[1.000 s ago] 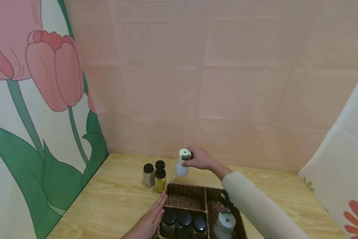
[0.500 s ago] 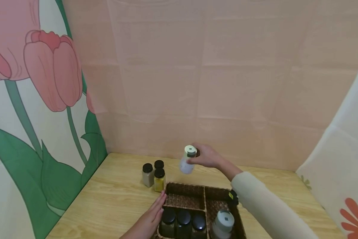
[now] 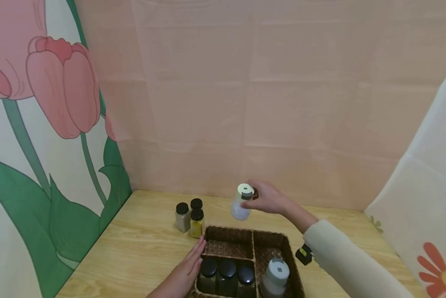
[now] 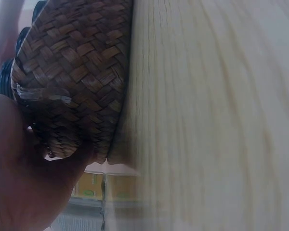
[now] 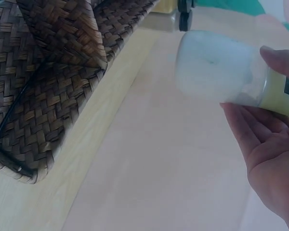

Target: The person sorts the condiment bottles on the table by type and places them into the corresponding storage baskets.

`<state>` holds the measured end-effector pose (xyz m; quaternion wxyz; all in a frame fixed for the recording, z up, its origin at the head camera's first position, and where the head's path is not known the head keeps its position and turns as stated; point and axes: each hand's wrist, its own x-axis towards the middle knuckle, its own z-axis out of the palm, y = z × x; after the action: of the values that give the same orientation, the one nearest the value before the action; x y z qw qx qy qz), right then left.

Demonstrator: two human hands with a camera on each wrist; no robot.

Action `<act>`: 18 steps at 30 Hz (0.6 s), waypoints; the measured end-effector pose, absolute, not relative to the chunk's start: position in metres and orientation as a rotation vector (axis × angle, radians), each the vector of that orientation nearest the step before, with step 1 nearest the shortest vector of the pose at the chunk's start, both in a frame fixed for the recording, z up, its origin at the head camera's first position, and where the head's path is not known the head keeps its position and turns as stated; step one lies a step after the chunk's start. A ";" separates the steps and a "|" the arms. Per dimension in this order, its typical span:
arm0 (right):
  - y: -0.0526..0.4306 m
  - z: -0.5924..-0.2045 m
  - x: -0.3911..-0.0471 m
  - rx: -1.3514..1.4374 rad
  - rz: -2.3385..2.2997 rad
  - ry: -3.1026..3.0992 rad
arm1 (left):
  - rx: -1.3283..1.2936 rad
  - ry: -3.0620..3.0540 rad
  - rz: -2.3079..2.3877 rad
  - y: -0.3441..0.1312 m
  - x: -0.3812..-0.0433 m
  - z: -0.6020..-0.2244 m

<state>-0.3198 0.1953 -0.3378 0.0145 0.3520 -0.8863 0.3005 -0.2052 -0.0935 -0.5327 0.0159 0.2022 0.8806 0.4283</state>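
Observation:
My right hand [image 3: 269, 198] pinches a translucent seasoning jar [image 3: 240, 211] with a pale green lid, between thumb and fingers. White contents show through its side in the right wrist view, where the jar [image 5: 214, 67] lies sideways across the picture. It hangs in the air just behind the dark woven basket [image 3: 228, 249]. At the basket's left side, my left hand [image 3: 185, 267] rests with its fingers laid straight along the outer wall. In the left wrist view the thumb [image 4: 70, 166] touches the weave.
Three black-lidded jars [image 3: 228, 269] fill the basket's front left compartment. A grey-lidded jar [image 3: 276, 273] stands in the right one; the back left compartment shows its bare floor [image 3: 226, 249]. Left of the basket, three spice jars [image 3: 197, 227] stand on the wooden table [image 3: 133, 240].
My right hand has carried the jar to the right, past the middle of the basket's back edge. The left hand stays against the basket, and the view has shifted slightly.

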 end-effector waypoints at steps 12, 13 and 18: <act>0.207 -0.360 -0.327 1.039 0.923 -2.791 | 0.632 2.738 1.349 -0.095 -0.203 -0.532; 0.208 -0.360 -0.325 1.040 0.922 -2.792 | 0.630 2.736 1.351 -0.095 -0.203 -0.532; 0.217 -0.362 -0.317 1.027 0.913 -2.793 | 0.625 2.725 1.355 -0.094 -0.201 -0.531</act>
<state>-0.3173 0.2172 -0.3623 0.0145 0.3300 -0.8971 0.2934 -0.2014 -0.0942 -0.5307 0.0171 0.2010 0.8770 0.4361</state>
